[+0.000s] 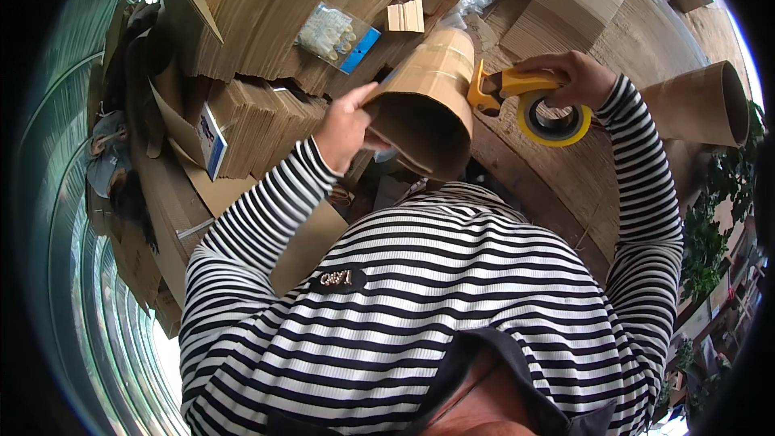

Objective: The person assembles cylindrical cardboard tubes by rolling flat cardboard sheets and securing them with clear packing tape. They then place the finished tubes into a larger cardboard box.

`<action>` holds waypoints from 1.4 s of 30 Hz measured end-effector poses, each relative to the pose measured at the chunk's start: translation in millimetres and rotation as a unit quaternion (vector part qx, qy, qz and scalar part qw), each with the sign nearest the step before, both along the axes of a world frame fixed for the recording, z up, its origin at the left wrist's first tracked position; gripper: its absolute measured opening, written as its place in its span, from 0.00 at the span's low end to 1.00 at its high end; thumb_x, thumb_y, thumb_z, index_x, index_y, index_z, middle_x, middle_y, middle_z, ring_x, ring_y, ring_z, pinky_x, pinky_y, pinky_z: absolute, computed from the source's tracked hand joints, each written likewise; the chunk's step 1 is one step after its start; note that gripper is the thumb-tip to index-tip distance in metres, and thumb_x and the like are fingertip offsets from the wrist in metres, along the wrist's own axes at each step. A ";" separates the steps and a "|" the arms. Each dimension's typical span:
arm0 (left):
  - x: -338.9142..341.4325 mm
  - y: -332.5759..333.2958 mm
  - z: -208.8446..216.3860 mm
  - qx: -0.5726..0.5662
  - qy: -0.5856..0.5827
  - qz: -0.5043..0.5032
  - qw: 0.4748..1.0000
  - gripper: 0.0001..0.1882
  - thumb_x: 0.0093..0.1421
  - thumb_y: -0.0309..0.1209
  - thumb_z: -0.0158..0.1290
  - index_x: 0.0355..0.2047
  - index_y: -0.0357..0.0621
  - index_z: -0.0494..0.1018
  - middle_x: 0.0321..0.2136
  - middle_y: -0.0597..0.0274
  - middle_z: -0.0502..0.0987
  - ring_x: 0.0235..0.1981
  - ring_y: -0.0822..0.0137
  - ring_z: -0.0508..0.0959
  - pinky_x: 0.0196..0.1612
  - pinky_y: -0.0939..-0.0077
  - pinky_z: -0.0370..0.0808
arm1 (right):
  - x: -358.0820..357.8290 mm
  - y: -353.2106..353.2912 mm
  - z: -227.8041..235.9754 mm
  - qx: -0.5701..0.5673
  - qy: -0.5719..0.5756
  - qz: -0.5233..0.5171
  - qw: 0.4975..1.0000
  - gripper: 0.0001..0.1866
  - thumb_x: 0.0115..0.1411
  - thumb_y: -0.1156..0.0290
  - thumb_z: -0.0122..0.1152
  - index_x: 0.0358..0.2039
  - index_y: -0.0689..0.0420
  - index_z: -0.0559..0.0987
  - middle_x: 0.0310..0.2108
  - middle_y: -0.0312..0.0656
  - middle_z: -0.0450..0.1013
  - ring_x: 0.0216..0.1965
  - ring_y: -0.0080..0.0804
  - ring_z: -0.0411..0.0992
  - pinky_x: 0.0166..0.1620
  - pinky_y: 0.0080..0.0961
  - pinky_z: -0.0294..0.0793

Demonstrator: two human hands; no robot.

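A cardboard tube (pixel 440 64), wide and brown, lies in front of my chest with its open end toward me. My left hand (pixel 349 123) grips the rim on its left side, thumb and fingers on either side of the wall. In my right hand (pixel 575 77) is a yellow tape dispenser (pixel 517 83) carrying a roll of tape (pixel 554 119) with a yellow edge. The dispenser's head is at the tube's right side; whether it touches the cardboard I cannot tell. Strips of tape cross the tube near its far end.
Stacks of flat cardboard (pixel 266 12) fill the far left, with a clear packet (pixel 335 32) on them. Another cardboard stack (pixel 569 4) is at the far right. A second cardboard tube (pixel 702 103) lies beyond my right wrist on the wooden table (pixel 597 186). Leafy plants (pixel 710 234) stand at right.
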State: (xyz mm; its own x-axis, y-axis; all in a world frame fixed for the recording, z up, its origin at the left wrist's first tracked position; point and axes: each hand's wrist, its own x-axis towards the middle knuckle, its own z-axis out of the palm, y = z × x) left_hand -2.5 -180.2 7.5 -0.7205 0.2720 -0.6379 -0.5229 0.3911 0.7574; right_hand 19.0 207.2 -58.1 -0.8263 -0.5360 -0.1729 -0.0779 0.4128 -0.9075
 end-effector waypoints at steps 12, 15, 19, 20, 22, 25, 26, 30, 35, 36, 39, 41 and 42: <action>53.9 -14.7 8.0 -0.274 0.361 -0.353 0.819 0.35 0.54 0.23 0.57 0.64 0.40 0.64 0.52 0.40 0.76 0.53 0.46 0.77 0.55 0.61 0.76 | -3.3 -52.0 -4.1 -0.057 0.004 0.063 0.996 0.34 0.47 0.75 0.68 0.59 0.55 0.75 0.52 0.47 0.77 0.49 0.33 0.77 0.56 0.28 0.75; 35.7 19.2 21.2 -0.432 0.288 -0.478 0.709 0.35 0.52 0.18 0.52 0.63 0.41 0.65 0.50 0.43 0.78 0.49 0.45 0.79 0.51 0.60 0.78 | 5.1 -51.9 8.5 -0.016 -0.018 0.037 0.999 0.33 0.47 0.74 0.67 0.58 0.55 0.76 0.49 0.48 0.79 0.46 0.35 0.79 0.52 0.30 0.78; 33.9 -24.0 5.3 -0.316 0.455 -0.439 0.708 0.28 0.56 0.20 0.47 0.60 0.40 0.69 0.41 0.46 0.81 0.37 0.49 0.83 0.40 0.59 0.81 | 66.8 -22.4 -30.9 0.048 0.066 0.050 0.995 0.35 0.45 0.76 0.67 0.58 0.51 0.77 0.47 0.49 0.79 0.38 0.42 0.81 0.47 0.35 0.82; 35.9 -27.3 3.1 -0.311 0.457 -0.431 0.713 0.28 0.56 0.20 0.48 0.60 0.40 0.69 0.41 0.46 0.81 0.37 0.49 0.83 0.40 0.59 0.81 | 80.3 -23.8 -26.4 0.078 0.035 0.056 0.995 0.35 0.44 0.75 0.67 0.58 0.49 0.77 0.45 0.49 0.80 0.38 0.44 0.81 0.47 0.35 0.82; 38.6 -29.5 -0.5 -0.299 0.462 -0.419 0.722 0.28 0.55 0.20 0.48 0.59 0.39 0.69 0.41 0.46 0.82 0.36 0.49 0.83 0.39 0.59 0.81 | 86.5 -29.3 -20.5 0.128 0.021 0.091 0.987 0.35 0.46 0.71 0.67 0.59 0.47 0.76 0.47 0.46 0.79 0.43 0.41 0.80 0.49 0.34 0.80; 36.9 -10.8 2.2 -0.326 0.401 -0.438 0.736 0.33 0.51 0.17 0.49 0.61 0.42 0.68 0.42 0.43 0.80 0.41 0.45 0.81 0.44 0.57 0.80 | 64.0 -52.7 -21.9 0.140 0.090 0.155 0.974 0.29 0.47 0.72 0.66 0.53 0.51 0.80 0.41 0.46 0.81 0.39 0.39 0.81 0.44 0.34 0.81; 39.4 -5.9 6.7 -0.341 0.376 -0.436 0.743 0.36 0.49 0.15 0.49 0.62 0.44 0.68 0.43 0.42 0.80 0.43 0.44 0.81 0.47 0.57 0.79 | 50.9 -63.9 -3.7 0.148 0.027 0.159 0.976 0.28 0.48 0.69 0.66 0.53 0.51 0.80 0.41 0.45 0.82 0.39 0.39 0.81 0.44 0.33 0.81; 22.7 -16.1 8.3 -0.327 0.382 -0.393 0.770 0.33 0.51 0.15 0.47 0.60 0.41 0.70 0.45 0.40 0.79 0.43 0.42 0.80 0.47 0.56 0.79 | 40.9 -60.4 -84.0 0.343 -0.093 0.291 0.888 0.30 0.52 0.57 0.65 0.57 0.50 0.78 0.47 0.42 0.80 0.43 0.37 0.79 0.49 0.32 0.78; 0.3 -38.3 -1.0 -0.313 0.414 -0.340 0.784 0.28 0.53 0.16 0.47 0.56 0.39 0.72 0.45 0.38 0.78 0.44 0.41 0.80 0.47 0.54 0.78 | 89.0 -23.0 -75.9 0.144 -0.057 -0.096 0.983 0.26 0.58 0.73 0.60 0.59 0.53 0.74 0.49 0.45 0.77 0.46 0.34 0.78 0.46 0.29 0.79; -3.6 -36.0 -1.8 -0.313 0.420 -0.338 0.782 0.26 0.54 0.17 0.47 0.55 0.38 0.73 0.43 0.38 0.79 0.43 0.40 0.80 0.46 0.54 0.78 | 89.6 -34.7 -92.0 -0.060 -0.078 -0.264 0.959 0.28 0.58 0.74 0.60 0.61 0.53 0.71 0.49 0.44 0.76 0.45 0.33 0.77 0.46 0.27 0.78; -23.8 -14.5 -3.6 -0.296 0.421 -0.328 0.792 0.21 0.57 0.21 0.47 0.52 0.39 0.75 0.39 0.37 0.79 0.42 0.39 0.79 0.43 0.53 0.78 | 63.5 -86.8 -96.9 -0.362 -0.150 -0.523 0.757 0.35 0.56 0.78 0.60 0.65 0.55 0.65 0.50 0.39 0.72 0.43 0.27 0.72 0.48 0.27 0.74; -39.8 4.9 6.6 -0.301 0.411 -0.328 0.795 0.16 0.63 0.28 0.48 0.49 0.40 0.76 0.36 0.36 0.78 0.42 0.38 0.79 0.41 0.53 0.77 | 70.0 -132.7 -76.1 -0.524 -0.133 -0.529 0.654 0.34 0.54 0.78 0.60 0.64 0.55 0.66 0.45 0.38 0.71 0.41 0.24 0.71 0.45 0.23 0.72; -46.8 1.9 11.8 -0.271 0.414 -0.321 0.807 0.15 0.65 0.31 0.49 0.48 0.41 0.77 0.36 0.37 0.78 0.41 0.38 0.79 0.41 0.53 0.77 | 79.9 -129.9 -96.7 -0.479 -0.142 -0.513 0.698 0.35 0.53 0.76 0.62 0.64 0.56 0.66 0.47 0.39 0.71 0.42 0.24 0.71 0.44 0.23 0.72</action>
